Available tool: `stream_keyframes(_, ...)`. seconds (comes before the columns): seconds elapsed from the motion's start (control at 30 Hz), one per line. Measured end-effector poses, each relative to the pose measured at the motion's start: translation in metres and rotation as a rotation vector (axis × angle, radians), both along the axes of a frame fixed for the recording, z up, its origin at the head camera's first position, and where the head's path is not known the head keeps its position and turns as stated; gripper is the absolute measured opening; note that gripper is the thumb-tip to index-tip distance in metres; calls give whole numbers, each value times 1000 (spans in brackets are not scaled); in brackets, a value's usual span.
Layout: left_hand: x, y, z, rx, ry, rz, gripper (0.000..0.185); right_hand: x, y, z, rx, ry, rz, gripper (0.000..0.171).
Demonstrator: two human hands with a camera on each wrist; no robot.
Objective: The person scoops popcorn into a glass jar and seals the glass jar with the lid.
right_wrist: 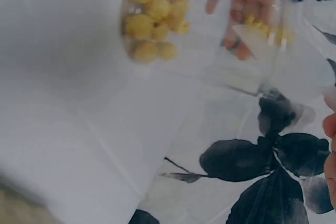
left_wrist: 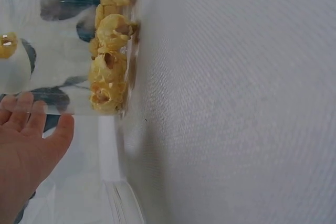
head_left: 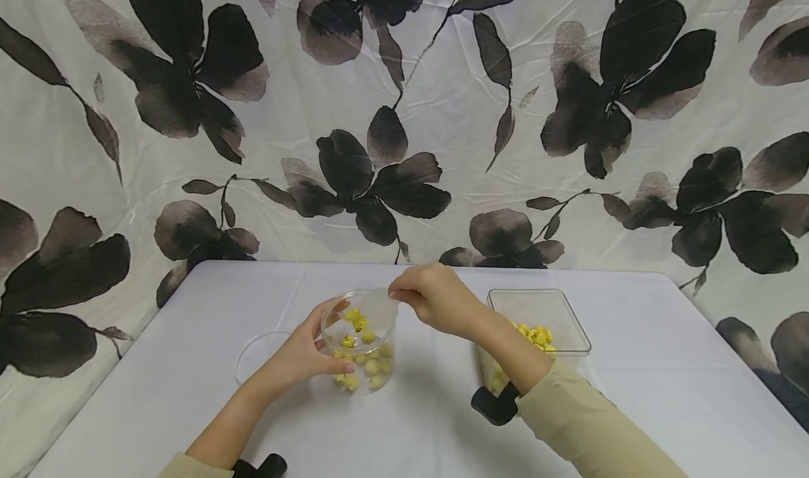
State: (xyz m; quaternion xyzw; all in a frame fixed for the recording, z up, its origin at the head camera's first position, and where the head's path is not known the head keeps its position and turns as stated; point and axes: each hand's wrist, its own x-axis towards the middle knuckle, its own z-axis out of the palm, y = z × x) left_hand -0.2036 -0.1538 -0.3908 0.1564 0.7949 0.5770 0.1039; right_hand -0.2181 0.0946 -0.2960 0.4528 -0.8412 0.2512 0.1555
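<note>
Jar (head_left: 387,342) stands on or just above the worktop (head_left: 430,429) (base contact unconfirmed), L of the tub (head_left: 531,302). L hand (head_left: 308,349) holds it, fingers round the wall near the rim, thumb in front. R hand (head_left: 439,299) pinches a thin whitish scoop (head_left: 382,311) (exact form unclear) at the mouth's R side, fingers narrow on its end. Popcorn (head_left: 373,366) covers jar's base; a few pcs show higher, by the scoop, poss. on it.

Risks: (1) Spill: pcs may roll off if scoop tips past the rim; cause, small pinch on a thin tool. (2) Jar may tilt or slip if scoop levers on rim; cause, smooth wall, one-handed hold. (3) R forearm overlaps tub in head view; a low swing could knock it.

Orientation: jar's mouth up, axis base-to-mouth, approx. vert.; slight lean can't be excluded. Scoop runs L & down from R hand.
</note>
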Motion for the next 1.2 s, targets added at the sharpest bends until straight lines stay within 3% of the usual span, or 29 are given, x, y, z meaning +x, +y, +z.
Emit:
stream_keyframes(0.4,-3,0,1,4,42,-23,93,-1,4,-2,-59,77,19,8)
stream_keyframes(0.73,-2,1,1,12,35,-21,95,-3,12,0,-127,-171,-76,8)
stream_keyframes(0.93,-2,0,-3,29,57,-27,94,-4,16,0,-144,-273,-96,9)
stream_keyframes(1.2,-1,-2,-7,41,64,-30,94,-4,22,0,-205,-463,-218,13)
